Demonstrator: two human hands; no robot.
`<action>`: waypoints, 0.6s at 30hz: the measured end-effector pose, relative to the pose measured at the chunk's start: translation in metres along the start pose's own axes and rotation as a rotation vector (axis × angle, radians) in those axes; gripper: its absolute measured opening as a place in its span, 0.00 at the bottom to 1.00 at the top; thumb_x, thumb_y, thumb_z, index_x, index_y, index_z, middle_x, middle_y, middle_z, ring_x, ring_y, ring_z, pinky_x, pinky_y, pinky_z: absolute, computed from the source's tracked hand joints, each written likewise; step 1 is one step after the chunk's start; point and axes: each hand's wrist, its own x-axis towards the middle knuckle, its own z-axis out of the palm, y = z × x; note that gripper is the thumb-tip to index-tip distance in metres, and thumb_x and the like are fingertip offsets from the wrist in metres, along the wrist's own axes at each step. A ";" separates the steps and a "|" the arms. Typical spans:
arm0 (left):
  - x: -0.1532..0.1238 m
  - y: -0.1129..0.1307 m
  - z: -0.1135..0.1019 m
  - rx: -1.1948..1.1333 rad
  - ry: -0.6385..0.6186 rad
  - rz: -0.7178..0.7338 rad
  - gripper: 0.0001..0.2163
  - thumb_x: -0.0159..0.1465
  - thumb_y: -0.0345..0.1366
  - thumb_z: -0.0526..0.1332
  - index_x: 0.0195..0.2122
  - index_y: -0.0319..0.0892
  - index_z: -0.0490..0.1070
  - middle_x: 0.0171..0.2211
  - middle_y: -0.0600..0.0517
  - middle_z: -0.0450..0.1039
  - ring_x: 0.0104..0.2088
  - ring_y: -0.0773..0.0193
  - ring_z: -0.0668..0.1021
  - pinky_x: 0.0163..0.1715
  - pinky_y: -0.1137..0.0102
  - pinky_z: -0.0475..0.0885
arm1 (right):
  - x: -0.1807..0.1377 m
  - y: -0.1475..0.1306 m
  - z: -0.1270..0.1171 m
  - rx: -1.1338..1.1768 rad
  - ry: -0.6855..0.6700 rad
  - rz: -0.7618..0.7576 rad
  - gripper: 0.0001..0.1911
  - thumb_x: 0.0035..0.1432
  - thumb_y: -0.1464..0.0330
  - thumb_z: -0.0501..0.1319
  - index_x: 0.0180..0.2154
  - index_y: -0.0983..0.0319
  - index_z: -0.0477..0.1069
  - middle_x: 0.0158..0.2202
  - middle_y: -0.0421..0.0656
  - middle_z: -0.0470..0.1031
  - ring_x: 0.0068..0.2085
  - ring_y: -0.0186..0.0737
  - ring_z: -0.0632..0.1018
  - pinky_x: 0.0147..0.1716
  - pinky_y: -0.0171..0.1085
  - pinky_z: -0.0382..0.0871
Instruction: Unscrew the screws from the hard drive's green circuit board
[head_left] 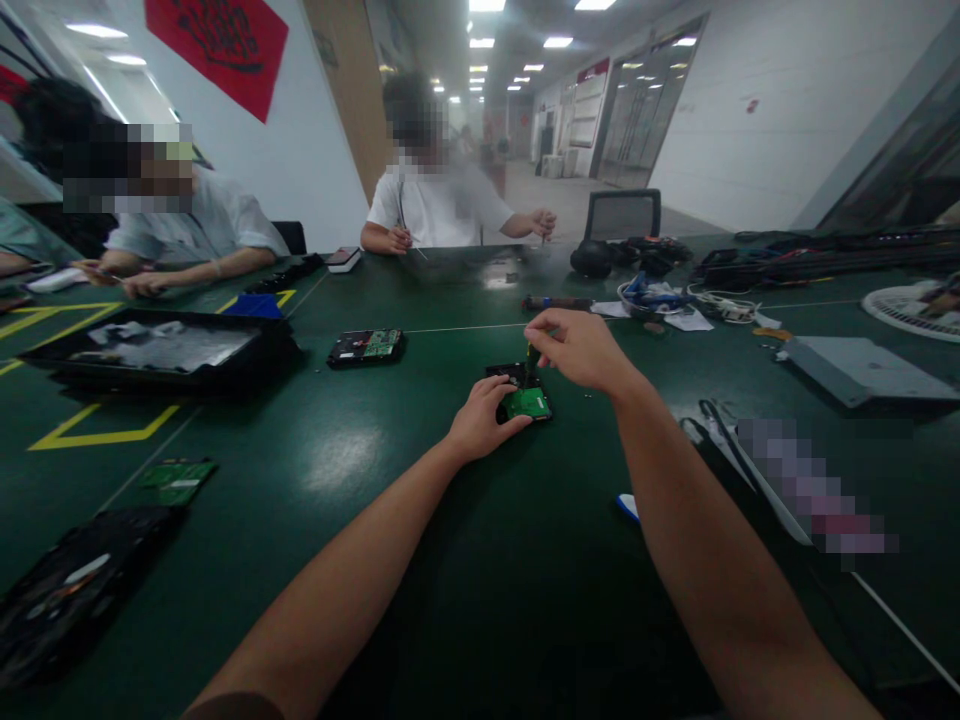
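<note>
A hard drive (529, 404) with a green circuit board lies on the dark green table in front of me. My left hand (484, 418) holds it at its left side, thumb at the near edge and fingers over the top. Above the drive, my right hand (581, 348) pinches a thin screwdriver (531, 362), which stands nearly upright with its tip down at the drive. The exact contact of the tip is too small to tell. Tiny screws (588, 395) seem to lie right of the drive.
Another hard drive (366, 347) lies to the left, behind it a black tray (274, 345). Opened drive parts (82, 580) and a circuit board (178, 482) sit near left. Rightward are a metal box (862, 370), a lanyard (724, 440) and cables (817, 262). Two people sit across.
</note>
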 end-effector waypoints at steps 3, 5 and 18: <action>0.000 0.001 -0.001 0.000 -0.004 -0.005 0.27 0.63 0.53 0.67 0.59 0.45 0.71 0.65 0.43 0.67 0.68 0.47 0.66 0.67 0.49 0.65 | 0.001 0.001 0.001 0.040 -0.011 0.027 0.16 0.67 0.62 0.58 0.48 0.62 0.78 0.30 0.45 0.80 0.32 0.42 0.81 0.38 0.42 0.74; 0.000 0.001 -0.002 -0.001 -0.007 -0.006 0.27 0.63 0.53 0.67 0.59 0.45 0.71 0.65 0.43 0.67 0.68 0.46 0.66 0.67 0.48 0.65 | 0.001 0.001 0.001 0.023 -0.005 0.019 0.15 0.66 0.62 0.59 0.49 0.62 0.78 0.31 0.45 0.81 0.33 0.42 0.81 0.38 0.42 0.73; 0.001 -0.001 -0.001 -0.004 -0.008 0.001 0.28 0.63 0.54 0.66 0.60 0.45 0.71 0.65 0.42 0.67 0.68 0.47 0.66 0.68 0.49 0.64 | 0.000 0.000 0.002 0.026 0.042 -0.002 0.11 0.65 0.62 0.60 0.40 0.61 0.78 0.36 0.46 0.80 0.33 0.41 0.78 0.36 0.41 0.69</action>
